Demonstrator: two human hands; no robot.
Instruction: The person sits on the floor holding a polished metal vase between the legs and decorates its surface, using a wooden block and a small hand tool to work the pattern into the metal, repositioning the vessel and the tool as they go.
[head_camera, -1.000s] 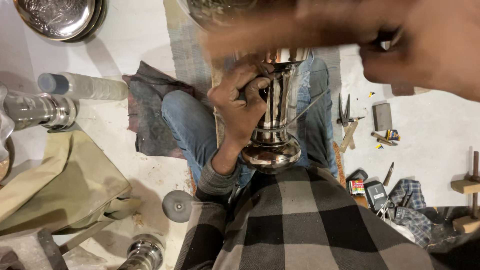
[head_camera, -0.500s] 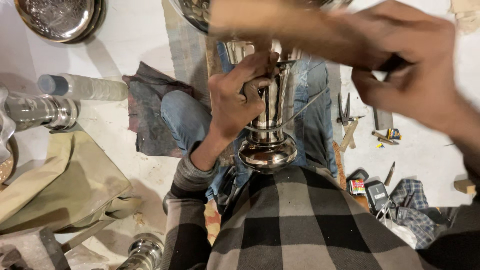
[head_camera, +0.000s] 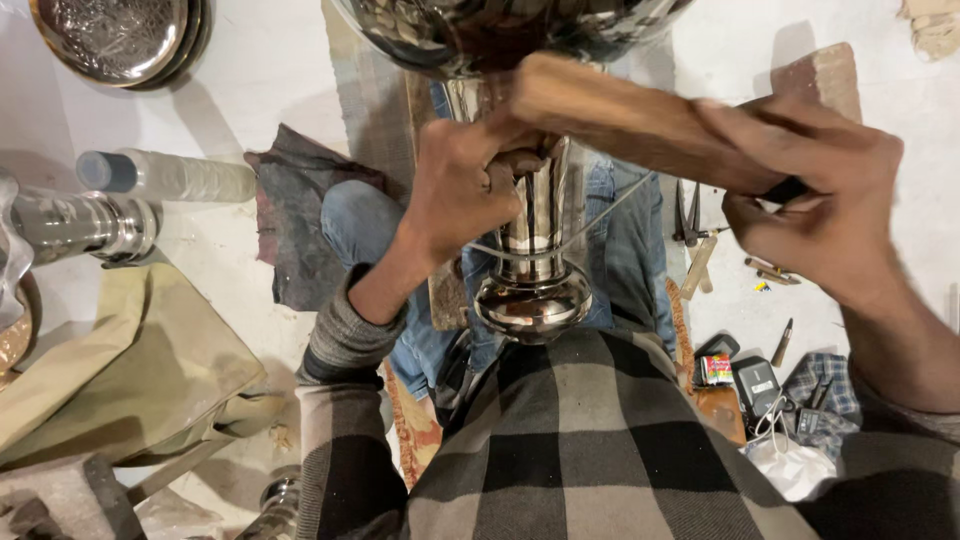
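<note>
A tall shiny metal vessel (head_camera: 530, 270) with a round base and a wide bowl at the top lies along my lap. My left hand (head_camera: 465, 185) is wrapped around its narrow stem. My right hand (head_camera: 820, 205) grips the dark end of a wooden tool (head_camera: 620, 115) that reaches across to the stem just above my left hand. A thin wire (head_camera: 590, 222) loops around the stem.
A plastic bottle (head_camera: 165, 175), a dark cloth (head_camera: 295, 215) and another shiny metal piece (head_camera: 75, 225) lie on the floor at left. A round metal tray (head_camera: 115, 35) sits top left. Small tools (head_camera: 695, 235), a phone (head_camera: 755, 385) and a brick (head_camera: 820, 75) are at right.
The view has closed in on the vessel. My left hand has slid up the stem, and my right hand has brought the wooden tool down onto the stem.
</note>
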